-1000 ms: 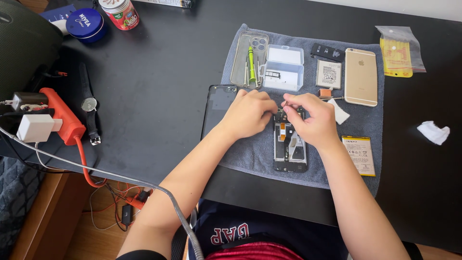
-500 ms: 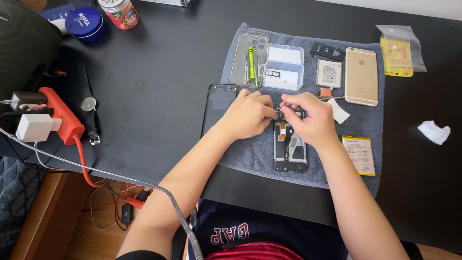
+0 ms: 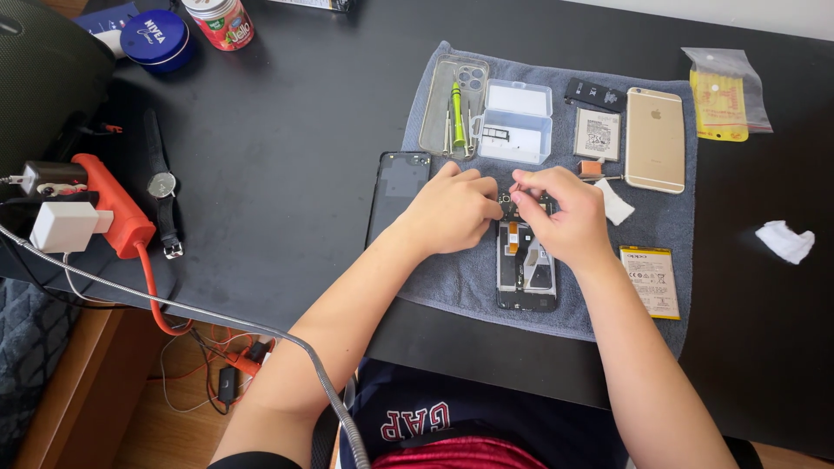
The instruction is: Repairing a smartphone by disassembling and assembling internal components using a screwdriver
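Little has been shifted since earlier; the opened phone is steadied by the left hand, fingers curled; right hand fingers are pinched on something tiny.

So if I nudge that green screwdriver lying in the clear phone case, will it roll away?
Probably not far. The green screwdriver looks round and light, so it would likely roll, but the clear phone case's raised rim should stop it. Lifted, it should stay stiff.
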